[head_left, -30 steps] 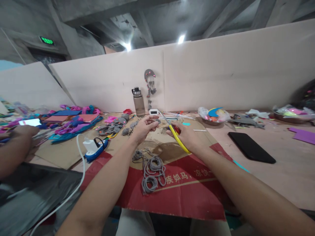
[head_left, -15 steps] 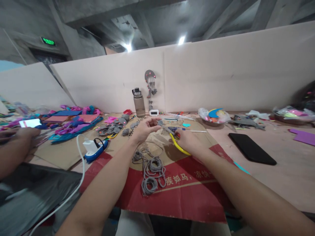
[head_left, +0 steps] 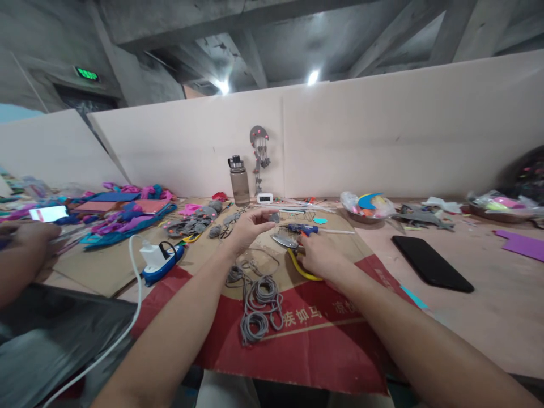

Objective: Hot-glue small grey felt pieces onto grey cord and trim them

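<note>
My left hand [head_left: 251, 231] pinches a small grey piece [head_left: 274, 217] at its fingertips, above the cardboard. Scissors with yellow handles [head_left: 305, 274] are in my right hand [head_left: 318, 254], low over the cardboard, with the blades pointing away to the left. Just beyond my right fingers lies a blue glue gun [head_left: 302, 229]. Coiled grey cord [head_left: 256, 327] rests on the printed red and brown cardboard [head_left: 314, 351] between my forearms. A turquoise scrap [head_left: 320, 220] sits behind the glue gun.
A water bottle [head_left: 240, 184] and small white digital device [head_left: 264, 198] stand by the partition. Grey felt pieces [head_left: 191, 221] lie left, near a blue power strip [head_left: 164, 266]. A black phone [head_left: 431, 263] is at right. Another person's hand [head_left: 29, 243] shows at far left.
My right hand has lowered the scissors toward the cardboard, away from the grey piece; their blades now point left. My left hand stays nearly in place. The view has shifted slightly.
</note>
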A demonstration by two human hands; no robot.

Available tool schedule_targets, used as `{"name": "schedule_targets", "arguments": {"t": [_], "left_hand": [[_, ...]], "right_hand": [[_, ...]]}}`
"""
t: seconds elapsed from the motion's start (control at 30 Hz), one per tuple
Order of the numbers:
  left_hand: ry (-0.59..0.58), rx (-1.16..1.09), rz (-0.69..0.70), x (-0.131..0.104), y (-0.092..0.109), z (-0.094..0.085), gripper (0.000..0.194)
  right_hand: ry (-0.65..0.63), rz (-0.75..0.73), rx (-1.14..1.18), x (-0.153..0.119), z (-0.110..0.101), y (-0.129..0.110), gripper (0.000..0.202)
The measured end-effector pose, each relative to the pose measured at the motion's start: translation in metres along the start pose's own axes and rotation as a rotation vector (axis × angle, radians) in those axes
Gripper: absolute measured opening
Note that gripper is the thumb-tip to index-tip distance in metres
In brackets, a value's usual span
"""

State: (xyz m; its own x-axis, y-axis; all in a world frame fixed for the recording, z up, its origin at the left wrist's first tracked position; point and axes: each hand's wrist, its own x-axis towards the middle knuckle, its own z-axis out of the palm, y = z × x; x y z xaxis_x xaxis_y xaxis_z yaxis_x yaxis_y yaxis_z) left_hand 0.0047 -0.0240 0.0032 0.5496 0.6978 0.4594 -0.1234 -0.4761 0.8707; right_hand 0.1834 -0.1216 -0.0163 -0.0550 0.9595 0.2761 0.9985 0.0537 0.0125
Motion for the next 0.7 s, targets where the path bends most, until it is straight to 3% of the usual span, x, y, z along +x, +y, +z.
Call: {"name": "schedule_targets", "arguments": {"t": [0.1,0.2,0.4,0.53,0.7], "left_hand": [[-0.010,-0.025,-0.013,0.000,-0.001,0.001,0.043],[-0.014,-0.037,-0.024,-0.001,-0.002,0.002,0.041],[-0.040,-0.048,-0.062,-0.003,-0.005,0.010,0.040],[-0.086,-0.052,-0.075,-0.004,-0.004,0.016,0.041],[-0.144,-0.042,-0.073,-0.007,-0.004,0.020,0.042]], "right_hand": [[0.159,0.027,0.157,0.002,-0.007,0.000,0.018],[0.269,0.030,0.517,0.006,-0.014,0.001,0.021],[0.220,0.101,1.146,0.015,-0.008,0.002,0.016],[0.205,0.083,1.283,0.017,0.000,-0.001,0.018],[0.222,0.025,1.239,0.011,-0.001,-0.007,0.015]]}}
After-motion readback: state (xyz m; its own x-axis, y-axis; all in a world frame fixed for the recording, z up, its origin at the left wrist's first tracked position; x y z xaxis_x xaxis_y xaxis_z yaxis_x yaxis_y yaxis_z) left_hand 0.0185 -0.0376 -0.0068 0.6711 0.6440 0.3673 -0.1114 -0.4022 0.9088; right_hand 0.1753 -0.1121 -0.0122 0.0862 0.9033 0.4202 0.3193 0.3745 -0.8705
